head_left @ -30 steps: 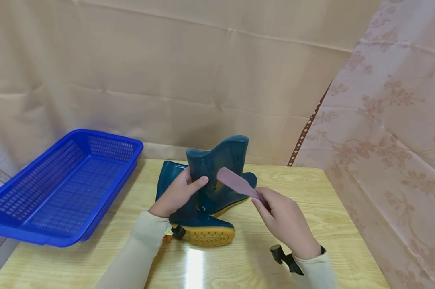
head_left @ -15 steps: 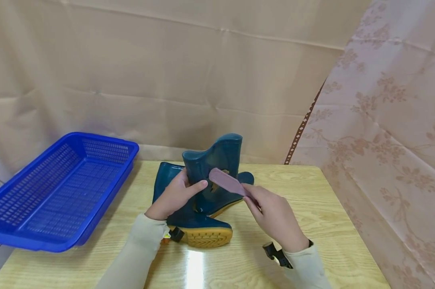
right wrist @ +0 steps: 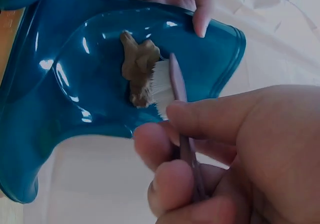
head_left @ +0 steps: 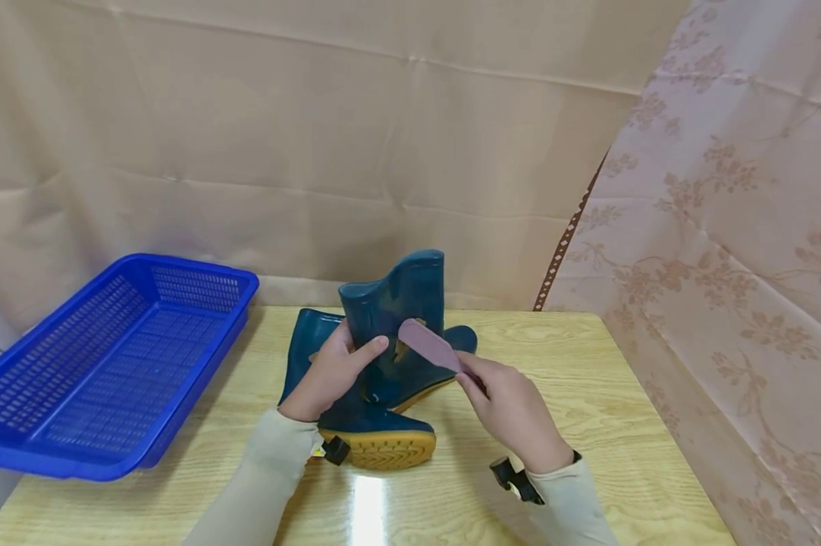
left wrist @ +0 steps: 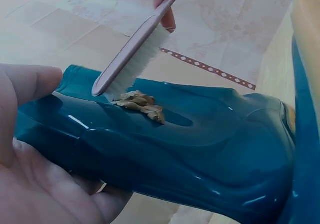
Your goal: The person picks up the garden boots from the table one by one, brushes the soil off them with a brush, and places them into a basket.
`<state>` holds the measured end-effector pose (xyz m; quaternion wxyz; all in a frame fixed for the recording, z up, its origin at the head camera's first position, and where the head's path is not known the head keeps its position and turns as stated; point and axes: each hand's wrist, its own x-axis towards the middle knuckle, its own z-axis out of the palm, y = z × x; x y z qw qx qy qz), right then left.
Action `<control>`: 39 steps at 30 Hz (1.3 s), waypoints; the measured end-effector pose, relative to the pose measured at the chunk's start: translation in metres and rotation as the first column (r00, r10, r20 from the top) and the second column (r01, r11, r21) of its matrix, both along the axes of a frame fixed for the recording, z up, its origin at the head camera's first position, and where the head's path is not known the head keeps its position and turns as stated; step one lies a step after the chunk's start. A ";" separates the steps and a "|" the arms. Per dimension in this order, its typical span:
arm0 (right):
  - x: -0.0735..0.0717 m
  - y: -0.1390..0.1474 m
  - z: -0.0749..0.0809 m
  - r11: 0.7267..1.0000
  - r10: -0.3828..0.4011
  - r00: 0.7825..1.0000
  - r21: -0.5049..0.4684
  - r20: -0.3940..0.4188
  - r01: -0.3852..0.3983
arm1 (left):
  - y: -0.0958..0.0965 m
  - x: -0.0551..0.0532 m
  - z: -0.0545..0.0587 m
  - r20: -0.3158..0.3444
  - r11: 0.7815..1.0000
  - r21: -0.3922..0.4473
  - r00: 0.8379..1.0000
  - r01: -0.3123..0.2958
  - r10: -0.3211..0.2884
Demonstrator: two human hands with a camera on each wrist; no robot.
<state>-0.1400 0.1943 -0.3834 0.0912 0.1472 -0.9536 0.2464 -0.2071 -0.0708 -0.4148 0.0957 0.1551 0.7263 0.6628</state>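
My left hand (head_left: 331, 371) grips the shaft of a dark teal rubber boot (head_left: 399, 292), its thumb lying across the near side. The boot leans with its toe to the right. A brown, mud-like clump (left wrist: 141, 105) sticks to the shaft. In my right hand (head_left: 512, 409) is a pinkish scrubbing brush (head_left: 427, 345), pinched by the handle between thumb and fingers. In the right wrist view the white bristles (right wrist: 162, 86) touch the edge of the clump (right wrist: 137, 66). A second teal boot (head_left: 355, 413) stands in front, partly behind my left hand, its yellow sole facing me.
A blue perforated plastic basket (head_left: 123, 371) stands at the left of the light wood table (head_left: 560, 356). Behind the table hangs a beige cloth (head_left: 301, 152), and a pink floral cloth (head_left: 737, 265) hangs on the right.
My right hand and the brush have moved slightly left, and the bristle end has shifted a little over the boot's shaft. My left hand keeps its grip. The whole view has shifted slightly.
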 end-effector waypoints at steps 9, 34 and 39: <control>0.001 0.006 0.005 0.998 -0.056 0.997 0.026 0.060 0.054 | 0.002 -0.001 0.000 0.011 1.000 0.004 1.000 -0.013 0.013; -0.007 -0.001 0.010 0.985 0.100 0.988 -0.127 -0.118 -0.115 | -0.004 -0.002 -0.003 -0.019 1.000 -0.018 1.000 0.014 -0.015; -0.007 0.001 0.007 0.991 0.102 0.989 -0.072 -0.103 -0.109 | -0.004 -0.002 -0.002 -0.024 0.999 -0.035 0.999 0.042 -0.042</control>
